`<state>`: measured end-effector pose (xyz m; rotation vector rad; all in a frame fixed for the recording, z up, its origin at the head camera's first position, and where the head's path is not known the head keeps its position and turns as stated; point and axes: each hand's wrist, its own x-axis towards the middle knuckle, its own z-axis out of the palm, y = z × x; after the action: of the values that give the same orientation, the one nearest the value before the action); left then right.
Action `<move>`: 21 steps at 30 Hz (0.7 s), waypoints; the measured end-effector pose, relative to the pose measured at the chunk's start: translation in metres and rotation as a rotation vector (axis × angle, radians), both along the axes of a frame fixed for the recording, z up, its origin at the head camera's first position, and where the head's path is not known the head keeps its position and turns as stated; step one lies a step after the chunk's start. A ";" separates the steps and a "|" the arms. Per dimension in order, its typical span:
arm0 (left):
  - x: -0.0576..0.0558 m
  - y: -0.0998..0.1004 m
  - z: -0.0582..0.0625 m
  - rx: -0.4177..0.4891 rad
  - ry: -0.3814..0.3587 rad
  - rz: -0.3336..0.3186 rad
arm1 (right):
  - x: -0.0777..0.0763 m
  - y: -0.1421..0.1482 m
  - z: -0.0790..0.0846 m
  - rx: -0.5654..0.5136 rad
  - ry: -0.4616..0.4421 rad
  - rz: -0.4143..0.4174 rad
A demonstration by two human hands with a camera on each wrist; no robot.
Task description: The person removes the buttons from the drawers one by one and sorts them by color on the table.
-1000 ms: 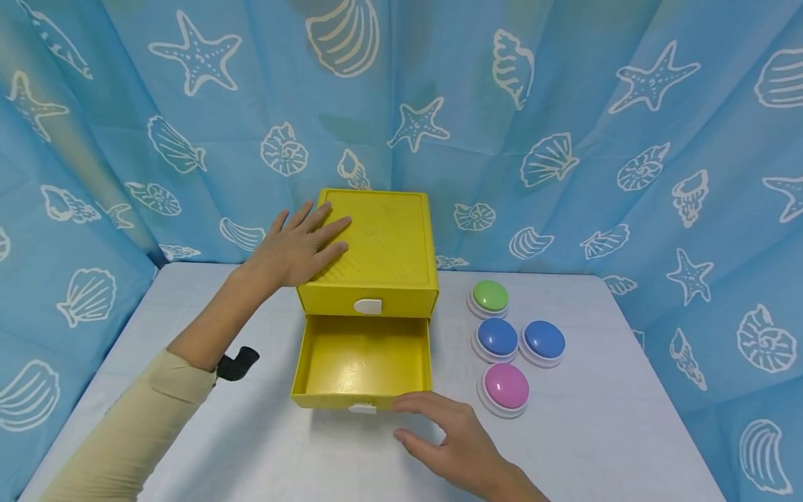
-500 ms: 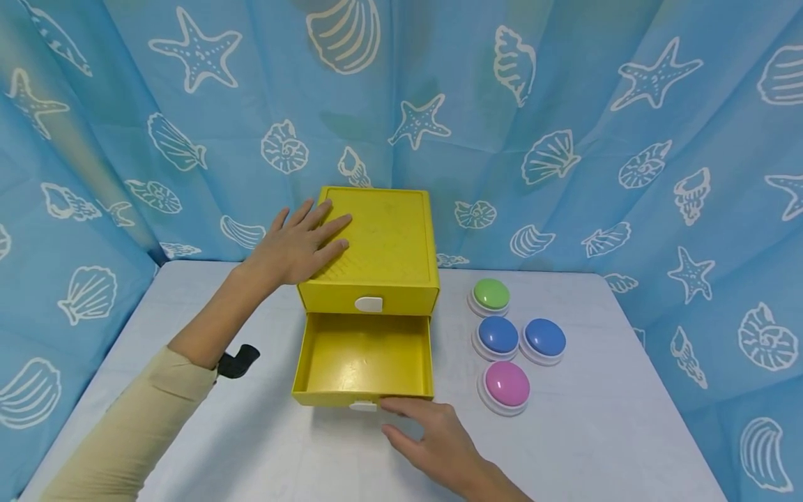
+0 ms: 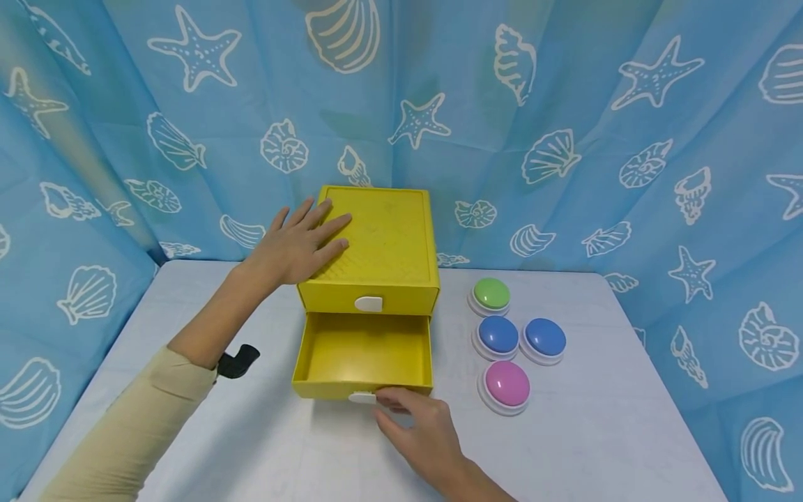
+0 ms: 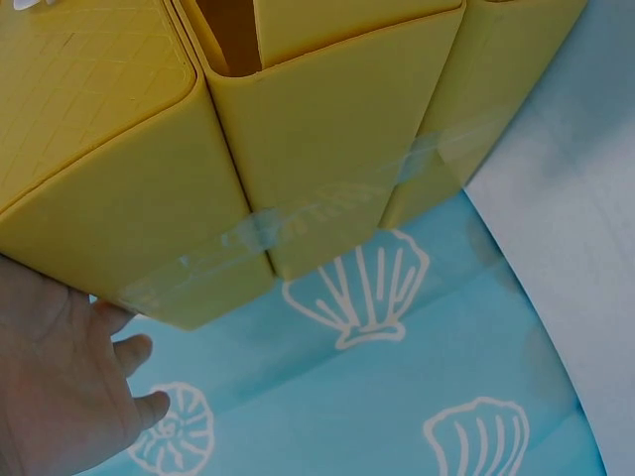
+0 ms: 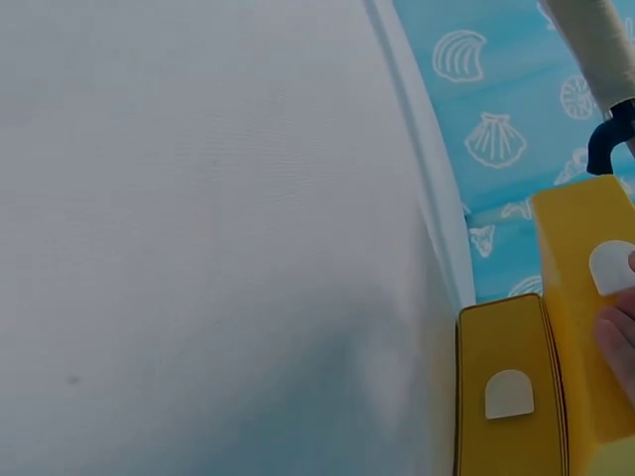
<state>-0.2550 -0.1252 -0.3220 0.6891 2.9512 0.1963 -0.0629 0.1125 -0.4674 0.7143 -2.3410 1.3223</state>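
A yellow drawer cabinet (image 3: 383,233) stands at the back middle of the table. My left hand (image 3: 293,244) rests on its top at the left edge, fingers spread. Below the closed top drawer (image 3: 326,300), a lower drawer (image 3: 357,348) is pulled out, with nothing in it. My right hand (image 3: 420,432) is at that drawer's front, fingertips touching it beside the white handle (image 3: 362,397), thumb held apart below. In the right wrist view, fingers (image 5: 620,342) lie against the drawer front by its handle (image 5: 613,268). Clear tape (image 4: 263,228) runs along the cabinet's side.
Right of the cabinet stand several round push buttons with white bases: a green button (image 3: 492,293), two blue ones, and a pink button (image 3: 507,383). A blue shell-print curtain (image 3: 477,139) hangs behind the white table (image 3: 596,418). A black strap end (image 3: 238,362) sticks out from the left wrist.
My right hand has moved left along the drawer front to the handle. The lower drawer has slid slightly inward. My left hand has stayed on the cabinet top.
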 end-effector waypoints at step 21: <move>0.000 0.001 0.000 0.001 0.002 0.006 | -0.033 -0.010 -0.005 -0.127 0.021 -0.096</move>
<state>-0.2551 -0.1241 -0.3221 0.6809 2.9556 0.1975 -0.0964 0.1022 -0.4719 0.5678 -2.2220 1.3997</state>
